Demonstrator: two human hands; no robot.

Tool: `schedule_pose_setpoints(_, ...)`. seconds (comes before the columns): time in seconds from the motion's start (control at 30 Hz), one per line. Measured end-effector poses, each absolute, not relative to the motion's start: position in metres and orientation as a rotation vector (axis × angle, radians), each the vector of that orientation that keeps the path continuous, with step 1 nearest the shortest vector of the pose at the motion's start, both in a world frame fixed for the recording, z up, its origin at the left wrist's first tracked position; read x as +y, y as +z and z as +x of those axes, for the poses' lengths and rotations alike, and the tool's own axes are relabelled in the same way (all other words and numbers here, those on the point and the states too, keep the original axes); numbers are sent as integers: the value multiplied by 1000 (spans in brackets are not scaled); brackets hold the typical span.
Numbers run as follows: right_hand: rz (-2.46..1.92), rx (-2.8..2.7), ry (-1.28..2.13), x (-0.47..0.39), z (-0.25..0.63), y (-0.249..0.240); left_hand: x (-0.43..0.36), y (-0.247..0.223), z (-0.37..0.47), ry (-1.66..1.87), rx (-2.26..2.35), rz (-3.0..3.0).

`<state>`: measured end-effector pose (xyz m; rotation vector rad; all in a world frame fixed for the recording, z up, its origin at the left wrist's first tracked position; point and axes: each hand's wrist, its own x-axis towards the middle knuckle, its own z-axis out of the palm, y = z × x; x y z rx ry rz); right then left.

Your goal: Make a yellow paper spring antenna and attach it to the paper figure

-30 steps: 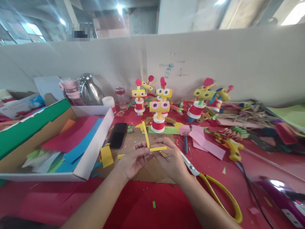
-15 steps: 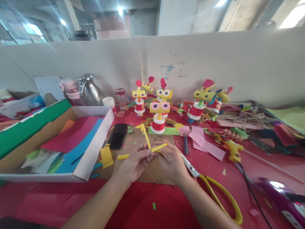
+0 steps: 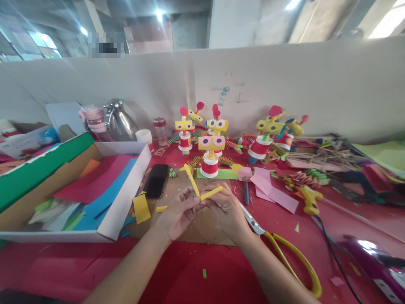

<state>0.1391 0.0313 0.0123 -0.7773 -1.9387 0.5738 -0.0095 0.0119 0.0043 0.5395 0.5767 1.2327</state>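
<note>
Between my two hands is a yellow paper strip (image 3: 193, 180), bent into a V, with one arm pointing up and left and the other up and right. My left hand (image 3: 182, 212) pinches it near the bend. Fingers of my right hand (image 3: 228, 211) close on it from the other side, their tips partly hidden. Beneath both hands lies a brown cardboard sheet (image 3: 202, 234). Just beyond stands a paper-cup robot figure (image 3: 210, 162) with a yellow tube head and pink eyes. Scissors (image 3: 278, 249) with yellow handles lie beside my right hand.
At left, a white box (image 3: 123, 190) holds coloured paper. A phone (image 3: 156, 181) and a yellow paper piece (image 3: 141, 208) lie near it. More cup figures (image 3: 262, 139) stand behind. Pink paper (image 3: 275, 192), a marker (image 3: 246, 192) and a yellow glue gun (image 3: 310, 198) are to the right.
The yellow strip's right arm has swung up slightly at the bend and its left arm tilts further left. Both hands stay in nearly the same place, still holding it.
</note>
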Motion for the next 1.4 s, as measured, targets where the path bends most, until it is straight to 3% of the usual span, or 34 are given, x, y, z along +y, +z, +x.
schedule_pose_setpoints(0.53,-667,-1825,822,34,137,6,11,2,-12,1196,563,574)
schedule_pose_setpoints(0.97,-790,-1598,1122,33,135,2,10,-5,-1,1459,679,670)
schedule_pose_setpoints(1.4,-818,-1650,1175,36,139,8,10,3,1,1418,802,692)
